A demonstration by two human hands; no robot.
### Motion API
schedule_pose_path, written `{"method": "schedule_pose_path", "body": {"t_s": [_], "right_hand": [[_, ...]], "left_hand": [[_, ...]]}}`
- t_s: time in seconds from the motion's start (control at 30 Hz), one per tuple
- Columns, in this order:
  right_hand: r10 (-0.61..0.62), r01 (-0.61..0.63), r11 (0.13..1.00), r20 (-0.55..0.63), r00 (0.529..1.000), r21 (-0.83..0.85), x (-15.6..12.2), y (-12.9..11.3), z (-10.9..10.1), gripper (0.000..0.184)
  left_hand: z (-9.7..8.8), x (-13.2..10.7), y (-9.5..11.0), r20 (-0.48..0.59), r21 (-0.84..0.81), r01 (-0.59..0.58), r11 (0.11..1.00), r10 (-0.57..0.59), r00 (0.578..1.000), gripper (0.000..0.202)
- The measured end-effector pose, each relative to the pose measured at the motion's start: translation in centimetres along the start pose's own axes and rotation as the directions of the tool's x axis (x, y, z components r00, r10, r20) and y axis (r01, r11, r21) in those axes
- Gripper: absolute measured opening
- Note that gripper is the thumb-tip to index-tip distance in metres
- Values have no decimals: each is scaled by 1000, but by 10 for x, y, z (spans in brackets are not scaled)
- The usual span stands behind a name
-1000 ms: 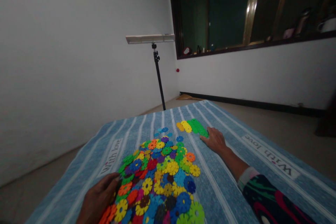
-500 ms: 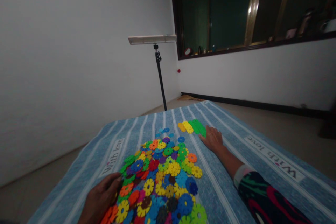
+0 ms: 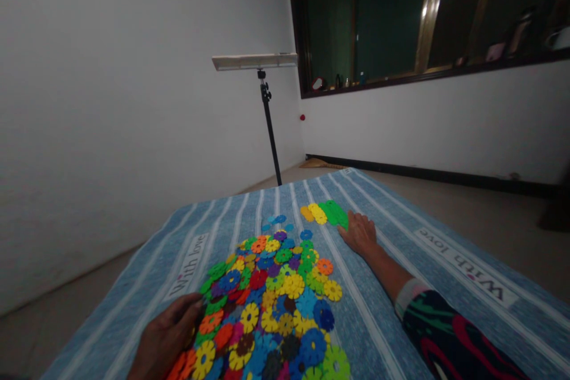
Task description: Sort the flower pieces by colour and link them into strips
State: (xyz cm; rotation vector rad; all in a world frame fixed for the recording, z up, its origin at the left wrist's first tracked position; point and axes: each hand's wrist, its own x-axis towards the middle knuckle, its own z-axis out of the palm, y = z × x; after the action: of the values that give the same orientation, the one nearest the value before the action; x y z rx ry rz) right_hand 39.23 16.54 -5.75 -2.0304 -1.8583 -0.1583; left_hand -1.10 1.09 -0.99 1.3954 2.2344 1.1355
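Observation:
A large heap of flower-shaped plastic discs in many colours lies on the cloth in front of me. My left hand rests at the left edge of this heap, fingers curled in and thumb alongside them; whatever they may hold is hidden. Farther out, my right hand is at the right end of a short row of overlapping discs. Its thumb and fingers close around the end of the green discs. Left of these, the row continues with yellow discs and an orange-yellow disc.
A blue cloth with white stripes covers the table. Several loose blue discs lie beyond the heap. Behind the table stands a black pole with a flat white panel on top. Small items line the windowsill.
My hands hold nearly the same places at the heap and the row. The whole view has shifted slightly, with the scene a little higher and farther left.

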Motion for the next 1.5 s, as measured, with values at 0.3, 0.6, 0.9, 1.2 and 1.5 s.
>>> {"method": "schedule_pose_path", "body": {"t_s": [0.3, 0.6, 0.9, 1.2, 1.5], "right_hand": [[6, -6, 1000, 14, 1000, 4, 0, -1, -2, 49], [46, -47, 995, 16, 999, 87, -3, 9, 0, 58], [27, -29, 998, 31, 999, 58, -30, 16, -7, 47], [-19, 18, 1000, 21, 1000, 10, -64, 19, -15, 42], [-104, 105, 994, 46, 993, -23, -102, 18, -25, 36]], "left_hand": [[0, 2, -2, 16, 25, 30, 999, -30, 999, 34], [0, -2, 2, 33, -1, 22, 1000, -22, 999, 33], [0, 5, -7, 22, 26, -82, 996, 82, 996, 31], [3, 4, -7, 7, -14, -93, 996, 93, 996, 34], [12, -1, -8, -31, -77, -123, 989, 121, 992, 31]]}}
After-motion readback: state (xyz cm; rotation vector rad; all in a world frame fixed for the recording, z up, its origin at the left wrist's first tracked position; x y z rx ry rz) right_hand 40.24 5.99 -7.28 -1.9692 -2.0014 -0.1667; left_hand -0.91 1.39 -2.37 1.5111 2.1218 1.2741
